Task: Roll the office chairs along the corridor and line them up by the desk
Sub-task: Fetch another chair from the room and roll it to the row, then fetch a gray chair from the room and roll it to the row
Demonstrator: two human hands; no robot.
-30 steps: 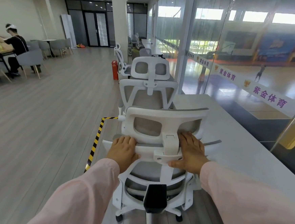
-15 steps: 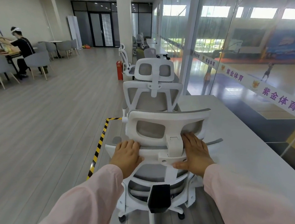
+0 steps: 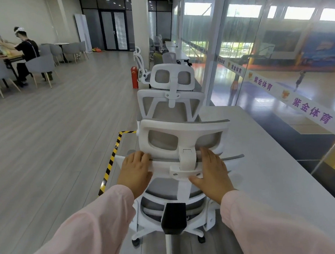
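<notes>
A white-framed office chair (image 3: 183, 131) with grey mesh stands right in front of me, its back towards me. My left hand (image 3: 135, 171) grips the top rail of its backrest on the left. My right hand (image 3: 212, 168) grips the same rail to the right of the headrest post. A second white chair (image 3: 172, 98) stands directly ahead of it, nearly touching. The long white desk (image 3: 260, 149) runs along the right of both chairs. A third white chair (image 3: 141, 68) stands farther down the corridor.
A glass wall (image 3: 257, 59) with a lettered white band runs behind the desk. Yellow-black floor tape (image 3: 111, 163) lies left of the chairs. A red fire extinguisher (image 3: 134, 77) stands by a white pillar. At far left a person sits among grey chairs and tables.
The chair in my hands has rolled forward along the desk, closing on the second chair. Both hands keep their hold on the backrest rail.
</notes>
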